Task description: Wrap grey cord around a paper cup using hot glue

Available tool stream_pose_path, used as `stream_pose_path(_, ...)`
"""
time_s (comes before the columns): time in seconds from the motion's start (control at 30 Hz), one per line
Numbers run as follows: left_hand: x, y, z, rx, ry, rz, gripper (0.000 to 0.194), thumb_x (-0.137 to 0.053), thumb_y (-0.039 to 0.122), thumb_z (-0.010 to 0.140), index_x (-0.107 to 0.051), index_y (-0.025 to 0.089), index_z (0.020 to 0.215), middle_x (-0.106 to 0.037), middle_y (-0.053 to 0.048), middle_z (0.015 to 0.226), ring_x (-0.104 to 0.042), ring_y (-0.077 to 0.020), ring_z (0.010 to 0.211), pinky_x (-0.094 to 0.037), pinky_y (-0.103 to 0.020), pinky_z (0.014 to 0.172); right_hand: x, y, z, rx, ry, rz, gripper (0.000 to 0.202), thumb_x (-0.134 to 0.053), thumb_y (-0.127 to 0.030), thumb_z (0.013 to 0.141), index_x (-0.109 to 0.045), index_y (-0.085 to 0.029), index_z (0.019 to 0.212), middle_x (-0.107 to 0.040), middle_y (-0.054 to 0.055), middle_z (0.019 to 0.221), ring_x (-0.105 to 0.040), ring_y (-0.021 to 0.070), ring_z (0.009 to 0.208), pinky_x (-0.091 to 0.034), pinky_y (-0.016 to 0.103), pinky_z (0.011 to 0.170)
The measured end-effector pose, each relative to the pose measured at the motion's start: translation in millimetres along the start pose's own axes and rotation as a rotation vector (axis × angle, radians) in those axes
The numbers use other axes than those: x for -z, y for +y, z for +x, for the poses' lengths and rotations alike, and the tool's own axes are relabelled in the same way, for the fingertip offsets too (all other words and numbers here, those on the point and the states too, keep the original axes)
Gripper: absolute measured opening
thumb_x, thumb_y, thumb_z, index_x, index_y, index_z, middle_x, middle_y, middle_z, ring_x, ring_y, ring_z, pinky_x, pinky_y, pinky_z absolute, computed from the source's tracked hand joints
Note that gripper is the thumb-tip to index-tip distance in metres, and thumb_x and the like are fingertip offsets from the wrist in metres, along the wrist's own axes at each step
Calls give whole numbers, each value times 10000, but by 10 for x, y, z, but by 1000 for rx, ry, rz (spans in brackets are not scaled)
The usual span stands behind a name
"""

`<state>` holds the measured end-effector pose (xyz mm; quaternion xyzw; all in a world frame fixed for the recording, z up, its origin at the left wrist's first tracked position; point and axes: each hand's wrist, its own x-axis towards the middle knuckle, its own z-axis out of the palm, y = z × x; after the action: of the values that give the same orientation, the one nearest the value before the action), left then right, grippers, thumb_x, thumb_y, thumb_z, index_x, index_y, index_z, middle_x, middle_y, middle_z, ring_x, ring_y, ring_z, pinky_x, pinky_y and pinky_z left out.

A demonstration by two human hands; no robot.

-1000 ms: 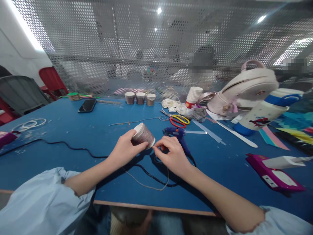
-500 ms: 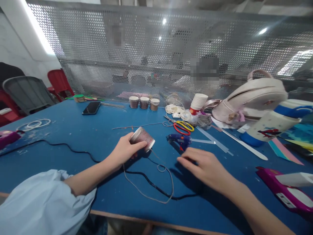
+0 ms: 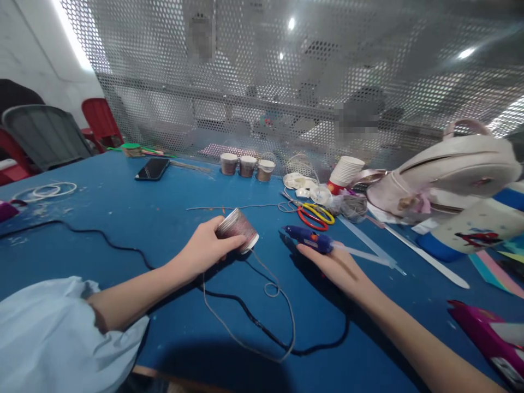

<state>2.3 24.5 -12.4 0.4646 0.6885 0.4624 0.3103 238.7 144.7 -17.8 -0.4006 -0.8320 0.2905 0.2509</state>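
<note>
Your left hand (image 3: 204,252) is wrapped around the thread-wound cup (image 3: 236,229), tipped on its side just above the blue table (image 3: 123,218), fingers closed on it. Your right hand (image 3: 338,266) is stretched out flat, fingers open, with the fingertips touching the blue glue gun (image 3: 309,238) that lies on the table; it isn't gripped.

A loose tail of thread (image 3: 272,297) runs from the cup's rim, curls into a small loop and sweeps a wide arc toward the table edge. The glue gun's black cord (image 3: 254,316) crosses right under that arc.

Here's the risk, as I judge it: lift the gun and its cord could drag the thread with it and tug windings off the cup. The cup is paper, so squeezing harder may dent it and loosen the wrap. Watch the nozzle too; whether it is hot can't be told, and your fingertips are right beside it. The scissors (image 3: 313,214) and clear glue sticks (image 3: 364,254) lie near the gun, easy to knock with a sideways sweep.
</note>
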Motion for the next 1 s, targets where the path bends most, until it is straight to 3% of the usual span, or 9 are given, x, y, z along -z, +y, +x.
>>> stream_pose_path(0.13,13,12,20,-8,23,48,219,-666,374,680,-561,187,727,-520,50,530,-461,-106,435,-358,-231,429,17,-229,-267,-49,-61,121,269,-569,-447,798,-629,-191,856,-675,34,671,-638,197,616,-494,289,579)
stream_pose_path(0.3,-17,16,32,-25,26,72,219,-678,362,658,-537,197,684,-509,52,519,-477,-129,476,-342,-242,466,-55,-474,-509,-41,-148,87,178,-537,-365,790,-616,-209,761,-577,-16,548,-489,120,427,-416,235,441)
stream_pose_path(0.5,-40,12,21,-35,29,118,245,-670,392,658,-519,201,685,-499,52,547,-469,-132,501,-337,-247,494,-154,-456,-519,-19,-120,14,176,-539,-334,764,-576,-199,656,-540,-19,542,-440,111,466,-396,211,445)
stream_pose_path(1.0,-34,54,-18,-58,-14,167,265,-636,423,691,-521,187,725,-552,32,673,-515,-155,653,-371,-268,581,-154,-484,-521,-8,-184,46,204,-506,-335,789,-520,-187,649,-473,-40,534,-383,94,467,-344,211,450)
